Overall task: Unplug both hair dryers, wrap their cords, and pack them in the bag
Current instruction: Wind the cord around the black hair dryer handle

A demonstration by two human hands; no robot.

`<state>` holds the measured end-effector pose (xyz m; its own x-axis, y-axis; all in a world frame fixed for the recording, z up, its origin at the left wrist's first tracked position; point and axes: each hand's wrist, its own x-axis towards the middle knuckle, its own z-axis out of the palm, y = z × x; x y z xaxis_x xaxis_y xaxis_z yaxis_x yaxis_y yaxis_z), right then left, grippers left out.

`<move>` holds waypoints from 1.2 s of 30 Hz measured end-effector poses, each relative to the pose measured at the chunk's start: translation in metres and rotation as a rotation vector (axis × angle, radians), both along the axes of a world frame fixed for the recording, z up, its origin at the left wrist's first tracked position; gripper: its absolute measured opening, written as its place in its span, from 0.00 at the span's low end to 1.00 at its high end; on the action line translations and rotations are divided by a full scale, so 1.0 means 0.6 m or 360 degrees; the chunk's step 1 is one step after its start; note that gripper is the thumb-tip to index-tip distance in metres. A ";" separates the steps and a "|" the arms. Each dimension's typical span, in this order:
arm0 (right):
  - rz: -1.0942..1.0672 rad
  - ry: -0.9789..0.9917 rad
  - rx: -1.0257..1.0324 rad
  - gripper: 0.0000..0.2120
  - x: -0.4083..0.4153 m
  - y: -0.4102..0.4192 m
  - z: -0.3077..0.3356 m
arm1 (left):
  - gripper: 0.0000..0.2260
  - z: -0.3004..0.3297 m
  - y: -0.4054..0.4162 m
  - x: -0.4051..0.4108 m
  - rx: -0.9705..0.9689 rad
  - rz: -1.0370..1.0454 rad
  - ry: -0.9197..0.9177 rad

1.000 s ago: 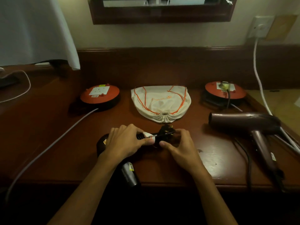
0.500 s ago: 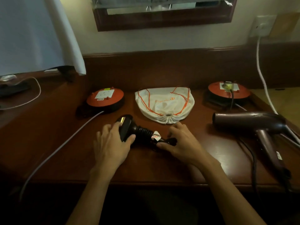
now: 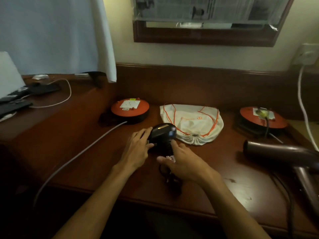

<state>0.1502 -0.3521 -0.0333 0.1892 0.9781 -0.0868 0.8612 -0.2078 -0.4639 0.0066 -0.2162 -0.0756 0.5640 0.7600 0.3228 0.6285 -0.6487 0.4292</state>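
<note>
One dryer of the two, the black hair dryer (image 3: 162, 133), lies unplugged on the counter (image 3: 86, 161) near the closed bag (image 3: 191, 123), the left hand (image 3: 136, 150) gripping its body and the right hand (image 3: 183, 163) curled round its handle and cord, while the brown hair dryer (image 3: 283, 152) at the right looks plugged in and nothing is packed.

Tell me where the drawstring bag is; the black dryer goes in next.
The white drawstring bag lies mid-desk near the back panel, between the two orange cord reels, just behind the black hair dryer.
</note>
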 end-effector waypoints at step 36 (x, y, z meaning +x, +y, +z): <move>-0.0320 0.0675 0.0916 0.25 -0.065 0.226 -0.086 | 0.37 0.052 0.169 -0.071 -0.0203 0.0133 0.0124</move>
<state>0.1110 -0.2166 -0.0850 0.4338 0.8409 0.3235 0.5547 0.0337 -0.8314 -0.0359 -0.1146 -0.0441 0.5166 0.8374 0.1785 0.7125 -0.5360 0.4529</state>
